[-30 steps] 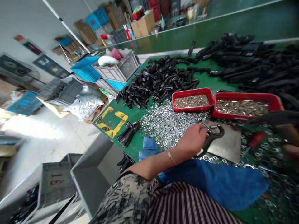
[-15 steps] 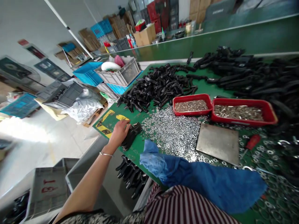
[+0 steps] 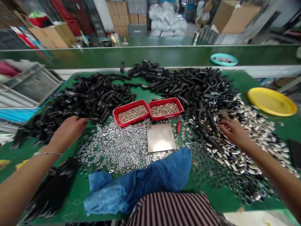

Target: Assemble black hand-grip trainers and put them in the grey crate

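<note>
My left hand is at the near edge of a heap of black curved parts. Its fingers are smeared and partly turned away, so their grip is unclear. My right hand reaches over the right side, its fingers apart, beside another pile of black parts and many small silver metal cylinders. Nothing shows in its grasp. Between the hands lie a spread of small metal washers, a flat metal plate and a red-handled screwdriver.
Two red trays, one of small metal bits and one of pins, stand at the centre. A blue cloth lies in front. Stacked black parts sit near left. A yellow plate is at right, a turquoise dish on the ledge.
The view has swung right. My left hand has left the stack of black parts at the near left and is now by the heap. My right hand has come into view.
</note>
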Available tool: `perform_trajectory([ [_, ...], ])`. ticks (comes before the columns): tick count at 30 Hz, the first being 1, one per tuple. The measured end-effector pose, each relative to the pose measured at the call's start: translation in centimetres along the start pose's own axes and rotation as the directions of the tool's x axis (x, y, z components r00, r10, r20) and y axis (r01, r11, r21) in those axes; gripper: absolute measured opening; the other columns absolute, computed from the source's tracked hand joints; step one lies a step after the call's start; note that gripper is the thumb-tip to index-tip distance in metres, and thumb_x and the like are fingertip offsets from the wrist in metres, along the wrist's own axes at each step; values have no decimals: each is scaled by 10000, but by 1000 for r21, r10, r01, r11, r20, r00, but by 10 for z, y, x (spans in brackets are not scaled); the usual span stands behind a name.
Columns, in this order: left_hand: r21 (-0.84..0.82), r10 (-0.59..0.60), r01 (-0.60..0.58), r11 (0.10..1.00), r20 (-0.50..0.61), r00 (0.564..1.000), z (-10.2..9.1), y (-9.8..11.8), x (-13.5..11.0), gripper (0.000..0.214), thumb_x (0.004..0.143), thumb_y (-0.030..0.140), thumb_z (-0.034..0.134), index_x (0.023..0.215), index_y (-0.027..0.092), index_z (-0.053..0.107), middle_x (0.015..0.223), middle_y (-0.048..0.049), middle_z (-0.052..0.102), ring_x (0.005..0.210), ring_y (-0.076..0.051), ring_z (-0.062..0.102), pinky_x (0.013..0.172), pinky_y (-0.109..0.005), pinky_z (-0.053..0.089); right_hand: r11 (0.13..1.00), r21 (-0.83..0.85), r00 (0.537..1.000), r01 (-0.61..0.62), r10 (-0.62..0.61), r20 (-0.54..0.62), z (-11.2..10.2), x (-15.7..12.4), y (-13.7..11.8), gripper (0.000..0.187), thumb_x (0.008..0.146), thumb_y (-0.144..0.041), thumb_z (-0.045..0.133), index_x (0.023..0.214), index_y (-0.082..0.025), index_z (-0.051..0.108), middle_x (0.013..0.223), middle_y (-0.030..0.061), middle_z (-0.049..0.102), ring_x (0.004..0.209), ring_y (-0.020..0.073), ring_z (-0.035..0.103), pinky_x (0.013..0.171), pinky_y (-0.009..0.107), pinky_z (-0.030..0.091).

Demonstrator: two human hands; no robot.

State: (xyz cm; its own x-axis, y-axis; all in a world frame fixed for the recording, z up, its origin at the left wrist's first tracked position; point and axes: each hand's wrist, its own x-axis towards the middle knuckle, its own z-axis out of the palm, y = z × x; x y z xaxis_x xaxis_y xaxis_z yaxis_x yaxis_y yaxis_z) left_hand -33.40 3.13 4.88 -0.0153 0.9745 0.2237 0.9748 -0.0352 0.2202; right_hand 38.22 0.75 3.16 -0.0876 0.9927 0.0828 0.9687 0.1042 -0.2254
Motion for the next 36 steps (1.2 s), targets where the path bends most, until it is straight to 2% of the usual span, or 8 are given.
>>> perform_trajectory([
  [4,-79,-168,161,984,-95,981,-14,61,-38,387,819,608,548,1062,321,638,946,3,703,925,-308,664,861,-469,535,983,150,994,108,-108,-12,29,24,-35,272,963,-296,482,1089,-188,698,1035,138,683,905,260,634,836,382,488],
  [6,-183,-235,233,955,7,972,1,90,-70,376,809,608,586,1042,315,623,925,24,712,861,-286,679,791,-437,555,969,170,982,180,-187,23,37,37,-50,274,953,-282,478,1077,-188,703,1062,119,700,947,254,651,864,381,502],
  [11,-283,-68,129,950,217,974,51,109,-127,335,891,504,536,1109,253,580,1037,-46,696,936,-262,687,865,-414,559,997,19,997,74,-74,34,42,48,-55,344,979,-283,433,1191,-181,684,1100,111,737,952,256,682,829,368,510],
  [17,40,234,-251,967,244,941,73,142,-101,389,889,202,477,1266,194,574,1255,-149,637,1152,-333,591,1019,-501,452,934,-358,995,-15,50,89,42,49,-47,353,998,-312,448,1078,-122,734,1037,226,697,1042,346,615,705,365,471],
  [21,65,162,-180,981,221,962,78,169,-74,262,865,118,470,1074,139,627,1053,-161,654,1022,-304,619,933,-434,486,905,-423,983,35,46,179,43,61,-46,351,988,-324,511,1001,-62,744,1058,289,650,1102,384,556,723,395,431],
  [25,-83,10,-3,997,83,996,71,157,-65,287,913,225,528,1184,158,598,1146,-117,650,1057,-259,620,952,-380,494,911,-408,968,56,51,247,48,76,-37,291,954,-293,568,959,-56,737,1068,301,638,1076,395,573,722,409,420],
  [30,55,129,-159,986,357,925,69,154,-72,258,909,142,539,1140,192,643,1188,-87,614,1063,-220,629,943,-322,494,922,-386,959,-4,114,261,54,83,-33,270,923,-304,599,1030,-72,685,1120,306,640,1036,390,596,712,410,409],
  [36,289,142,-281,915,421,896,76,174,-66,250,956,95,402,1080,123,617,1025,-136,621,894,-255,660,776,-350,513,958,-268,962,-105,166,216,50,70,-27,310,950,-417,562,1131,-177,640,1076,162,713,945,277,646,685,331,412],
])
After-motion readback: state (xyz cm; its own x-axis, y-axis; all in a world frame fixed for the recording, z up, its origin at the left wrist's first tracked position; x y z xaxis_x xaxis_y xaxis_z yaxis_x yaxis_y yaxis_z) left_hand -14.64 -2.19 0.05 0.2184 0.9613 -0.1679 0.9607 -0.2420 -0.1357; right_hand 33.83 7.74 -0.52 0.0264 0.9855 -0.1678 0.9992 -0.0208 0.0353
